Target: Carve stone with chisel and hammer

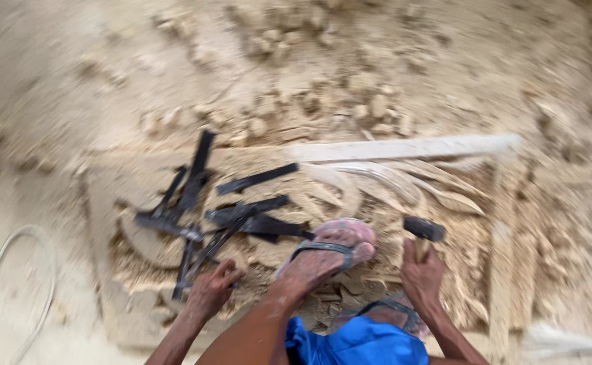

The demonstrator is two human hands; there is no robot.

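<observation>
My left hand (209, 292) is closed around the lower end of a dark metal chisel (208, 255) that lies among several other chisels (194, 186) spread over a carved wooden panel (390, 177). My right hand (422, 276) grips the wooden handle of a hammer with a dark head (424, 228), held upright over the panel. My foot in a pink sandal (329, 253) rests on the carving between the two hands. The picture is blurred by motion.
Wood chips and sawdust (323, 101) cover the ground beyond the panel. A pale wooden strip (404, 147) runs along the panel's far edge. A light hose or cord loop (19, 284) lies at the left. Blue cloth (356, 345) shows at the bottom.
</observation>
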